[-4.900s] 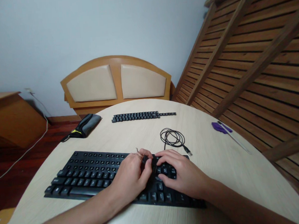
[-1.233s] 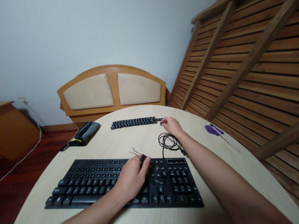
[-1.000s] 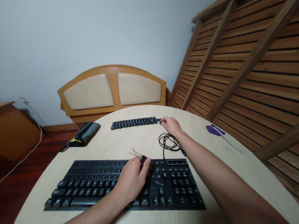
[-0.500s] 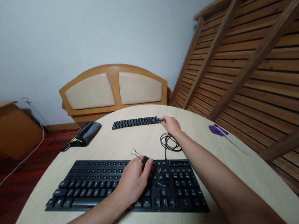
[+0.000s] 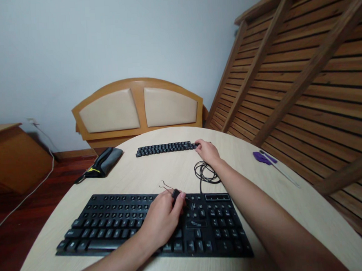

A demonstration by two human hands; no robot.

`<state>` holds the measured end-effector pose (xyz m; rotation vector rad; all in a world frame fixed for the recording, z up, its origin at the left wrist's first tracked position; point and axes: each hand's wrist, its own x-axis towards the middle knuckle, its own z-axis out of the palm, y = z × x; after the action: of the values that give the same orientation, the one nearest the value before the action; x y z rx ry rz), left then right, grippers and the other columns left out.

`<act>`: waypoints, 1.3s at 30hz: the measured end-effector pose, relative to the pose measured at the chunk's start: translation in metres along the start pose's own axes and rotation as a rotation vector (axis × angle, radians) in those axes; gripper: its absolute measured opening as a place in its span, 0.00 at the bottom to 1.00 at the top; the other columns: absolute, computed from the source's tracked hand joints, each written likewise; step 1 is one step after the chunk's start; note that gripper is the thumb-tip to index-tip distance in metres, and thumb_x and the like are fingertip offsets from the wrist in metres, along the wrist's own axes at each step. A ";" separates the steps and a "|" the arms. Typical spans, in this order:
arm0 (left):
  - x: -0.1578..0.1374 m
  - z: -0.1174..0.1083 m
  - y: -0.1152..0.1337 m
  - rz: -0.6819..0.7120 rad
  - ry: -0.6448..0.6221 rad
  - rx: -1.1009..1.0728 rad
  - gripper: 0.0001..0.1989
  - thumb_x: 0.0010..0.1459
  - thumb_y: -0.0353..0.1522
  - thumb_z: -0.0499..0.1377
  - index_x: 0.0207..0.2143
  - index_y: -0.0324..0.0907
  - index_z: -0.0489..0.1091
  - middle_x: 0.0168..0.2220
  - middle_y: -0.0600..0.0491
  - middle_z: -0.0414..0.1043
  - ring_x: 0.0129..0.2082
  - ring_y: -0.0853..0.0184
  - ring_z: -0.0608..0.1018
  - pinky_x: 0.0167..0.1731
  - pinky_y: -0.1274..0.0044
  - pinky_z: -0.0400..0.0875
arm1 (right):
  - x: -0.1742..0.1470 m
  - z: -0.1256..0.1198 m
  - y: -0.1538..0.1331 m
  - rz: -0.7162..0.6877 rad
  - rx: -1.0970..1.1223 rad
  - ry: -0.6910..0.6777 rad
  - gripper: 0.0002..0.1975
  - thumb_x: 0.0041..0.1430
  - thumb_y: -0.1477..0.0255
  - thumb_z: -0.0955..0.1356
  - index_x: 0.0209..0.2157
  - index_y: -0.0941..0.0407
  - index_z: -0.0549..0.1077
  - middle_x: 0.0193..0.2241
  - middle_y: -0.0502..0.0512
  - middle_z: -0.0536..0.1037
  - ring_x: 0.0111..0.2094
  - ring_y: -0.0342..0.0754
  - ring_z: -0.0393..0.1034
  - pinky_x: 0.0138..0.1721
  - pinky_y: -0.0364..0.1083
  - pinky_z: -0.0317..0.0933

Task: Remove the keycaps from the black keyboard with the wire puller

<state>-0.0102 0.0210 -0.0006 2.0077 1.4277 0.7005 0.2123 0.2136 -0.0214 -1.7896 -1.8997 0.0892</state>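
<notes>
A black keyboard (image 5: 110, 244) lies near me, its upper rows at the left and middle stripped to bare switches. Over its middle, my left hand (image 5: 163, 218) is closed round a keycap puller (image 5: 175, 193) with a black handle and two thin wires pointing up and left. Farther back, removed keycaps (image 5: 165, 148) stand in neat rows. At the right end of these rows is my right hand (image 5: 207, 151), fingers bent and pinched at a small black keycap (image 5: 196, 144). The fingers partly hide that keycap.
A coiled black cable (image 5: 204, 173) runs from the keyboard's back edge, beside my right forearm. A grey and black folded pouch (image 5: 109, 162) lies at the table's left edge. To the right are a purple cloth (image 5: 260, 158) and a thin-handled brush (image 5: 281, 172).
Almost nothing differs. My right fingers have shifted slightly at the right end of the keycap rows; my left hand stays put with the puller.
</notes>
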 end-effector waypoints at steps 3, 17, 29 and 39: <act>0.000 0.000 0.000 0.005 0.001 -0.001 0.23 0.68 0.42 0.44 0.27 0.41 0.69 0.26 0.49 0.72 0.30 0.61 0.74 0.32 0.73 0.65 | -0.012 -0.012 -0.004 -0.024 0.032 -0.004 0.18 0.57 0.74 0.69 0.50 0.53 0.71 0.37 0.53 0.80 0.39 0.49 0.73 0.38 0.44 0.62; -0.002 -0.003 0.004 0.043 0.019 -0.060 0.17 0.68 0.39 0.47 0.32 0.42 0.69 0.26 0.53 0.73 0.29 0.62 0.76 0.31 0.75 0.65 | -0.178 -0.094 -0.049 -0.316 0.231 -0.398 0.20 0.59 0.61 0.69 0.51 0.52 0.71 0.50 0.58 0.74 0.54 0.56 0.65 0.54 0.55 0.60; -0.005 -0.004 0.008 0.138 0.042 0.004 0.14 0.67 0.35 0.47 0.35 0.41 0.70 0.32 0.51 0.76 0.35 0.62 0.77 0.37 0.73 0.69 | -0.195 -0.079 -0.048 -0.403 0.239 -0.380 0.30 0.52 0.64 0.71 0.57 0.55 0.66 0.57 0.58 0.69 0.58 0.56 0.60 0.60 0.57 0.54; -0.011 -0.005 0.005 0.259 0.141 0.126 0.09 0.65 0.33 0.49 0.39 0.42 0.68 0.37 0.49 0.75 0.38 0.60 0.76 0.43 0.67 0.68 | -0.199 -0.074 -0.055 -0.437 0.276 -0.323 0.23 0.50 0.68 0.71 0.49 0.54 0.71 0.55 0.59 0.72 0.56 0.58 0.63 0.58 0.59 0.55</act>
<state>-0.0141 0.0099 0.0055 2.3083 1.3312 0.8970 0.1905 -0.0035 -0.0008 -1.2048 -2.3301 0.4821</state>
